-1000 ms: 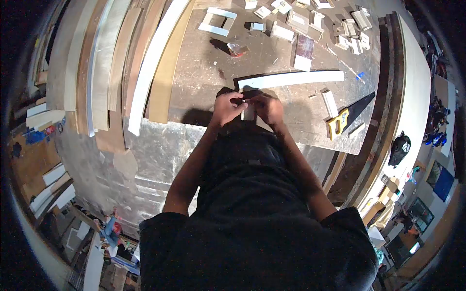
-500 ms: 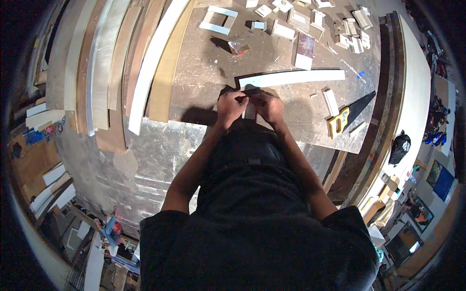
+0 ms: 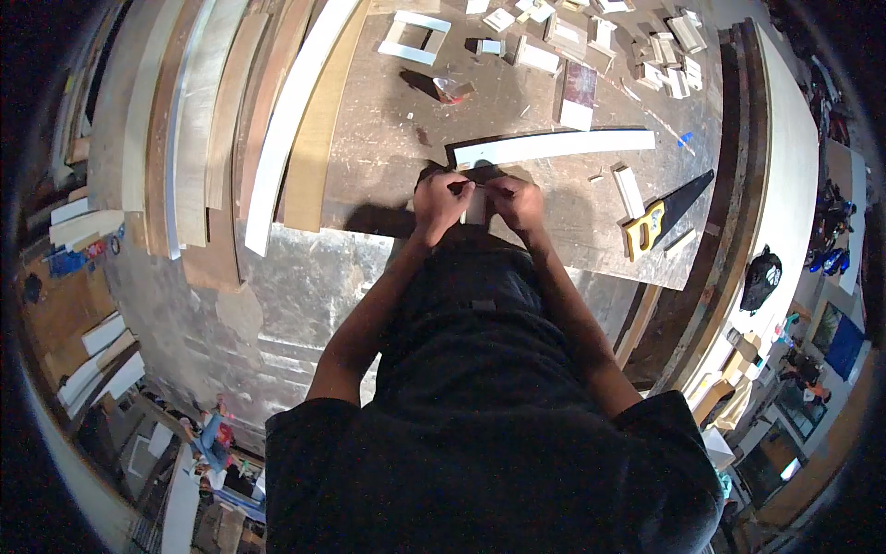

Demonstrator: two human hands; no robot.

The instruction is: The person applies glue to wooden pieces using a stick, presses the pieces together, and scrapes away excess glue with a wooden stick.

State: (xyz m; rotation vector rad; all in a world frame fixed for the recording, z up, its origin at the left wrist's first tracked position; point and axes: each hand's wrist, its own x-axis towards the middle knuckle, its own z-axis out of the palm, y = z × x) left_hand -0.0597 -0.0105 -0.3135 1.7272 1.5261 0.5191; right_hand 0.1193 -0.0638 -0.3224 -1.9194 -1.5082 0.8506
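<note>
My left hand (image 3: 439,205) and my right hand (image 3: 517,203) are close together at the near edge of the wooden worktable (image 3: 369,185). Both have thumb and fingers pinched, and what lies between the fingertips is too small and shaded to make out. Just beyond the fingers lies a long white wooden strip (image 3: 563,146), its left end near my hands. To the right are a short white-faced wood piece (image 3: 628,192) and a handsaw with a yellow handle (image 3: 648,228), its dark blade pointing away to the right.
Long boards (image 3: 305,120) lie side by side at the left. Small wood blocks (image 3: 565,37) and a rectangular wooden frame (image 3: 414,38) sit toward the far side. A black cap-like item (image 3: 761,280) rests on the pale surface at right. Another person (image 3: 214,443) is at lower left.
My hands stay in nearly the same place, with the fingertips shifting slightly and the right hand a touch further right. The things on the table have not visibly moved.
</note>
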